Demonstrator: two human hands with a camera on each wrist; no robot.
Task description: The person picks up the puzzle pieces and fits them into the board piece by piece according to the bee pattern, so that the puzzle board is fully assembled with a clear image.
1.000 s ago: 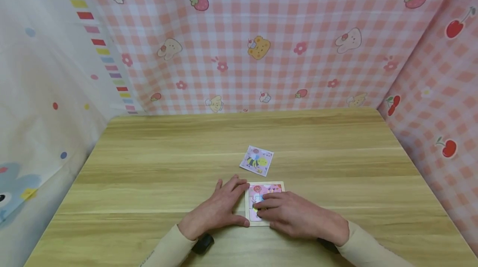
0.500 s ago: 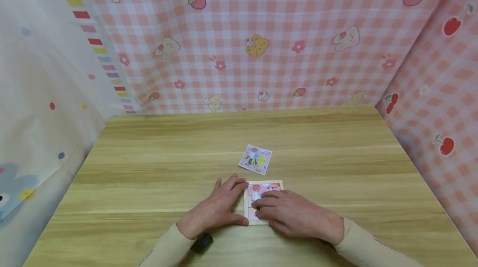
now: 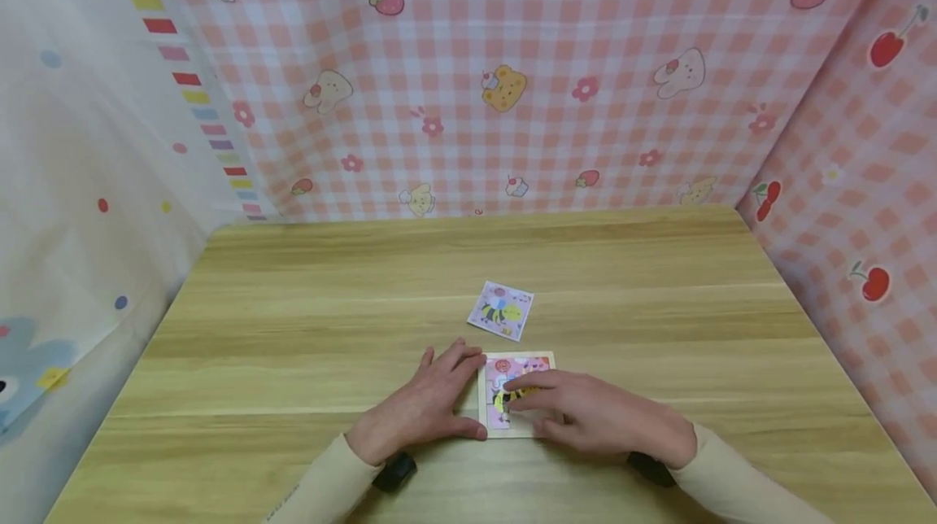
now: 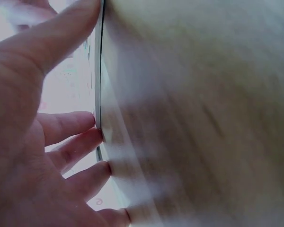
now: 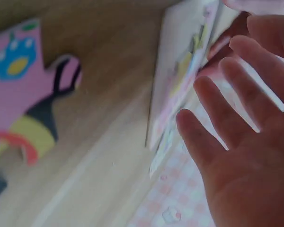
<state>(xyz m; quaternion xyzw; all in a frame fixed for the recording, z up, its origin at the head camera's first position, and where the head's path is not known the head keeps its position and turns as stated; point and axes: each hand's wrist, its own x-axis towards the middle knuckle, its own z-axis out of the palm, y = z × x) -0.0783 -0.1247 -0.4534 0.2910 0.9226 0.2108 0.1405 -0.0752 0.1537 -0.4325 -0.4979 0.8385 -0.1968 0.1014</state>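
Note:
A square jigsaw puzzle in a pale wooden tray (image 3: 482, 394) lies before me, its pieces showing a bee on pink. My left hand (image 3: 420, 410) rests along the tray's left side, fingers at the upper corner and thumb at the lower one. Over the tray's right half extends my right hand (image 3: 586, 410), hiding part of the puzzle; in the right wrist view its fingers (image 5: 213, 106) are fairly straight with nothing between them. Bare tray shows at the lower right. A loose pink puzzle piece (image 5: 19, 94) with a blue-and-yellow paw lies on the table close to the right wrist camera.
A square picture card (image 3: 501, 311) with the same bee lies tilted on the wooden table (image 3: 293, 304), just beyond the tray. Behind stands a pink checked cloth (image 3: 439, 60); more printed cloths hang at the left and right sides.
My right hand has shifted and its fingers have changed pose, so more of the bee and a bare part of the tray show. The left hand stays against the tray's left side.

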